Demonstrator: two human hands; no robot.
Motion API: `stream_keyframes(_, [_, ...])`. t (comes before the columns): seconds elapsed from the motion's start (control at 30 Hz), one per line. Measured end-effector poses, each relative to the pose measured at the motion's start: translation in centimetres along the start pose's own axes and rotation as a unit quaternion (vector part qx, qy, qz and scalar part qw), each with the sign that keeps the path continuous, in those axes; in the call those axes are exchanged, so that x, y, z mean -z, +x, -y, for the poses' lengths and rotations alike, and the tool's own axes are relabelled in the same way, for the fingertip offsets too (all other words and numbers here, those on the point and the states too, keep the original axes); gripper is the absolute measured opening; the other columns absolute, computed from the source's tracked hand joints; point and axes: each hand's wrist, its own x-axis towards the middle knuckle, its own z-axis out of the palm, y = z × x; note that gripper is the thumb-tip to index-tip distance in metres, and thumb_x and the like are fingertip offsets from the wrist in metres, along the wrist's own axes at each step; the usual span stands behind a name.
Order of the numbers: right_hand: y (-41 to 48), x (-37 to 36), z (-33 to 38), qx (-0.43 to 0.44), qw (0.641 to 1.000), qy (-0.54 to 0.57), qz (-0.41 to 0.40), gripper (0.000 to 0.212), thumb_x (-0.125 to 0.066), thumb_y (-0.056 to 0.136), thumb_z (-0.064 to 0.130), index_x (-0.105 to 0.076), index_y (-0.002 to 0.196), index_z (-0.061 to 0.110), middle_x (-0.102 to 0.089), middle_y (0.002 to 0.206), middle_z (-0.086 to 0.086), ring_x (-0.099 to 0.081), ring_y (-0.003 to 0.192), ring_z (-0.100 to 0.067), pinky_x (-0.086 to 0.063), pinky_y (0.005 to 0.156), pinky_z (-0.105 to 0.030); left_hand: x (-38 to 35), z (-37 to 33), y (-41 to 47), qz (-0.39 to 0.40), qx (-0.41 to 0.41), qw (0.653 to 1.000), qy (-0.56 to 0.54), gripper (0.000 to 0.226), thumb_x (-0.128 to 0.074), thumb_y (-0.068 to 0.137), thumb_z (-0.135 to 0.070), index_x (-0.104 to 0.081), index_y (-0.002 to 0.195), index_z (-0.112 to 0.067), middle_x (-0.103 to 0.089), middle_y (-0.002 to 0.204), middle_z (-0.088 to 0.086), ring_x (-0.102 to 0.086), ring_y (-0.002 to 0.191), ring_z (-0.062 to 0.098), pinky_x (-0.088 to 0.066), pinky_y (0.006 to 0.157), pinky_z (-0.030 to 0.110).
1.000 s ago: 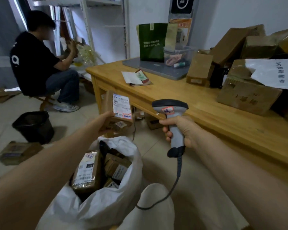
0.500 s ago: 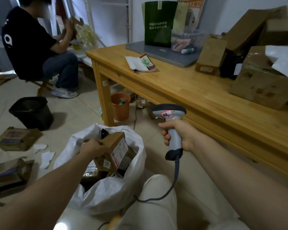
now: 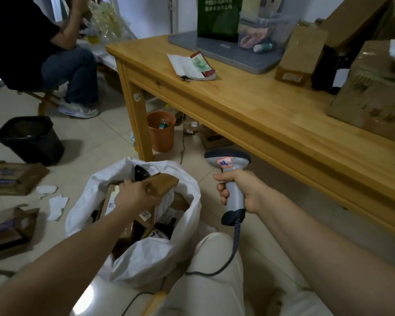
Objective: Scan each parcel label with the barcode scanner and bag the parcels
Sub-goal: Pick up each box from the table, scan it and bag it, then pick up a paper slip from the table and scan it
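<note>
My left hand grips a small brown cardboard parcel with a white label on its side, inside the mouth of the white bag on the floor. Several other labelled parcels lie in the bag beneath it. My right hand holds the grey corded barcode scanner upright by its handle, to the right of the bag and apart from the parcel. The scanner's head points left and away, and its cable hangs down over my knee.
A wooden table with cardboard boxes stands on the right. An orange bin sits under it. A black bin and loose parcels lie on the floor at left. A seated person is at the far left.
My left hand carried the parcel from in front of the scanner down into the white bag. The scanner stayed roughly where it was. The view tilted downward.
</note>
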Motion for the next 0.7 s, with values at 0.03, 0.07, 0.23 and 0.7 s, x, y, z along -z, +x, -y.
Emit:
stream_keyframes(0.03, [0.2,-0.1,0.0,-0.003,1.000,0.001,0.001,0.014,-0.066,0.083,0.005,-0.053,0.081,0.009,-0.053,0.052,-0.006,-0.045,0.035,-0.012,-0.045,0.042,-0.022,0.4,-0.2,0.0,-0.001,-0.020,0.999,0.029,0.066,-0.050,0.066,-0.073,-0.057,0.122,-0.041,-0.057,0.112,0.009,-0.051,0.107,0.030,-0.052,0.082,0.040])
stream_keyframes(0.07, [0.4,-0.2,0.0,-0.005,1.000,0.003,0.003,0.014,-0.066,0.084,0.005,-0.053,0.080,0.009,-0.053,0.053,-0.006,-0.045,0.035,-0.012,-0.045,0.041,-0.021,0.4,-0.4,-0.1,-0.004,-0.043,0.998,0.054,0.064,-0.054,0.070,-0.071,-0.054,0.128,-0.043,-0.053,0.115,0.009,-0.046,0.112,0.030,-0.049,0.084,0.040])
stream_keyframes(0.23, [1.4,-0.2,-0.2,-0.021,1.000,-0.001,0.009,0.012,-0.067,0.083,0.005,-0.055,0.081,0.007,-0.054,0.053,-0.007,-0.047,0.036,-0.013,-0.045,0.042,-0.022,-2.7,-1.7,-0.1,0.018,-0.081,0.990,0.117,0.067,-0.063,0.079,-0.058,-0.044,0.138,-0.030,-0.035,0.126,0.012,-0.030,0.125,0.033,-0.044,0.095,0.041])
stream_keyframes(0.7, [2.6,1.4,-0.3,-0.025,0.999,0.031,0.008,0.016,-0.067,0.081,0.005,-0.055,0.092,0.007,-0.055,0.055,-0.007,-0.048,0.037,-0.013,-0.047,0.043,-0.024,-3.2,-1.4,2.9,0.156,-0.037,0.986,0.034,0.054,-0.054,0.075,-0.062,-0.058,0.121,-0.035,-0.060,0.110,0.002,-0.058,0.100,0.022,-0.051,0.089,0.037])
